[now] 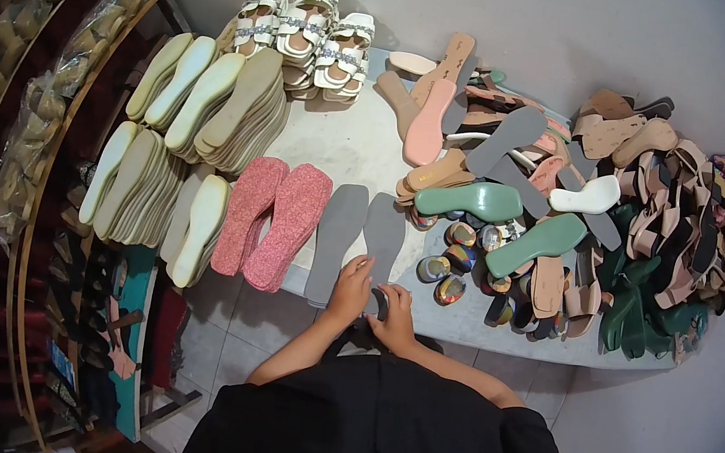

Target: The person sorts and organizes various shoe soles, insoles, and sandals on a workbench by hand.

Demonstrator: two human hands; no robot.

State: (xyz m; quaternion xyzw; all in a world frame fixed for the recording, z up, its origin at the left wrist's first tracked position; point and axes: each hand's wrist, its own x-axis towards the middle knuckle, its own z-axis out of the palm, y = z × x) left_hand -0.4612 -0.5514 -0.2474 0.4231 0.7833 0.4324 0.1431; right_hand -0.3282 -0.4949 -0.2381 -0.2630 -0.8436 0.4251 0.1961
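Two grey sole-shaped pieces lie side by side at the table's front edge, a left one [339, 237] and a right one [387, 221]. My left hand [352, 289] is over the lower part of the right grey piece, its fingers bent together; what they grip is too small to make out. Just to its right, my right hand [393, 316] has curled fingers around a small dark piece [378, 304] at the lower end of that grey piece. Pink patterned soles [292, 225] stand stacked left of the grey ones.
Stacked cream soles [235, 109] and white sandals [346, 55] are at the back left of the table [338, 139]. Green soles [469, 201], patterned heels [450, 288] and a heap of straps [682, 218] lie right. A shelf rack [60, 181] stands far left.
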